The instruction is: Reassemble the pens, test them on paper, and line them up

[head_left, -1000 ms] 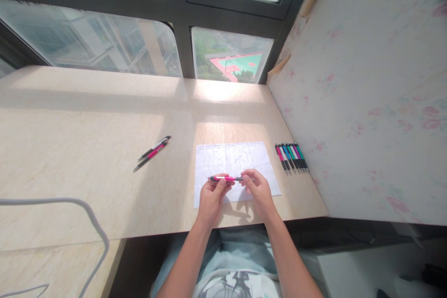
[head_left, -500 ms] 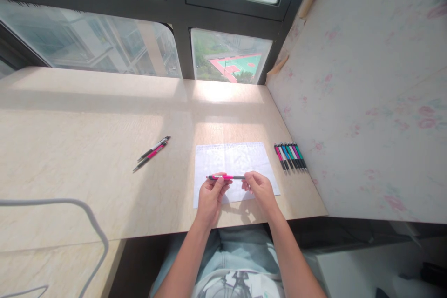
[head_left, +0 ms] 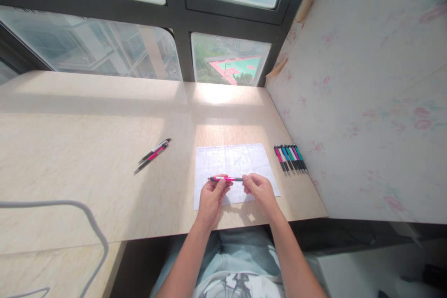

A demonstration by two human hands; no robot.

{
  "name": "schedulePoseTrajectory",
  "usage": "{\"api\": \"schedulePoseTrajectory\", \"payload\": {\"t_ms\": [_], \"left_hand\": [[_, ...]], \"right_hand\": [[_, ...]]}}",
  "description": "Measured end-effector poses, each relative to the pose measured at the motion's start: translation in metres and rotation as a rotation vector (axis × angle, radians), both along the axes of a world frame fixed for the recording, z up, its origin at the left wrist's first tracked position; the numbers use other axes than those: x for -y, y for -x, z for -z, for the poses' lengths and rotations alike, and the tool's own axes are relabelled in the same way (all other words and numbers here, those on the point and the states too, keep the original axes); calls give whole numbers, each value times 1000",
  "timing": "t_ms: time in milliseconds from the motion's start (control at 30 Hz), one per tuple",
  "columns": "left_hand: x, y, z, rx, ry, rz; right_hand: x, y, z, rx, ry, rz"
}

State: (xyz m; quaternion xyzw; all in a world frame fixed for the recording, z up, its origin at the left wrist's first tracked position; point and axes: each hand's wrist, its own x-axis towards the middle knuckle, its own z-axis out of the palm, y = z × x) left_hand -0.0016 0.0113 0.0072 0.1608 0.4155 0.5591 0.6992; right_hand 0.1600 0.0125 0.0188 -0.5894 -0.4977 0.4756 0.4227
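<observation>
A pink and black pen lies level between my two hands, above a white sheet of paper. My left hand pinches its pink barrel between thumb and fingers. At the black grip end, the fingertips of my right hand are closed on the pen; the tip is hidden by them. The paper has a row of holes along its far edge and lies flat on the table under both hands.
To the left lie two pens, one silver and black, one pink and black. A row of several coloured pens lies at the right near the wall. A grey cable curves at the front left. Windows stand behind the table.
My right hand has shifted slightly left along the pen, toward my left hand. The pen stays held between both hands. The camera view has tilted a little.
</observation>
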Motion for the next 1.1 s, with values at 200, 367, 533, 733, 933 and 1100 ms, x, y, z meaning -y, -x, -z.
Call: {"api": "schedulePoseTrajectory", "payload": {"t_ms": [200,367,533,733,933,1100], "left_hand": [[1,0,2,-9,-6,1],[1,0,3,-18,-21,11],[0,0,2,-32,-13,13],[1,0,4,-10,-5,-3],[1,0,6,-26,-24,5],[1,1,7,-24,-20,-5]], "right_hand": [[1,-7,0,-94,-61,-23],[0,-4,0,-175,-3,-21],[-1,-4,4,-91,-100,44],[-1,-3,5,-133,-206,-17],[-3,0,3,-41,-64,4],[-2,-2,6,-5,-171,20]]}}
